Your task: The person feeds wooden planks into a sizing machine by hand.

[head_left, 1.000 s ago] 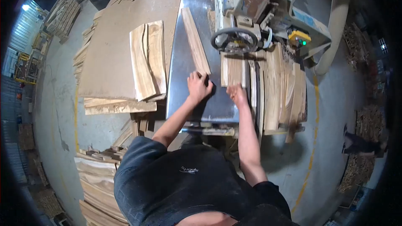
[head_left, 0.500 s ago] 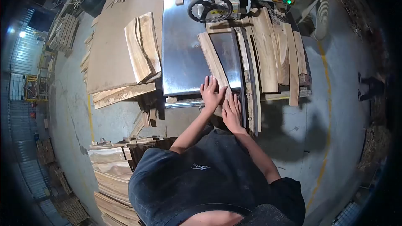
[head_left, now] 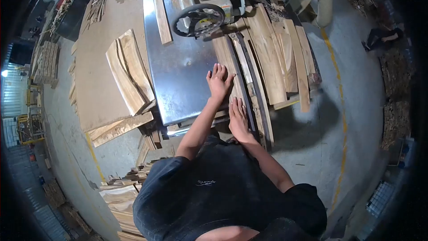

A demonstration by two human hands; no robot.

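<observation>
Plank [head_left: 232, 69] lies flat on the steel machine table [head_left: 178, 69], under both flat, spread hands: left hand [head_left: 219, 81] ahead, right hand [head_left: 237, 117] behind. If pressure is uneven, it may drift off line toward the handwheel [head_left: 197, 19]. Offcuts [head_left: 276, 49] lie beside; concrete floor [head_left: 356, 107] around.

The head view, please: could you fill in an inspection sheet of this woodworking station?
Surface: steel machine table, bare in the middle.
Job's things: wooden plank flat on the table, running toward the handwheel.
Clutter: loose strip on the table; offcut boards stacked right; slabs left.
Grippers: left hand and right hand pressed flat on the plank.
Cables: nothing seen.
Surroundings: concrete floor, wood piles.
</observation>
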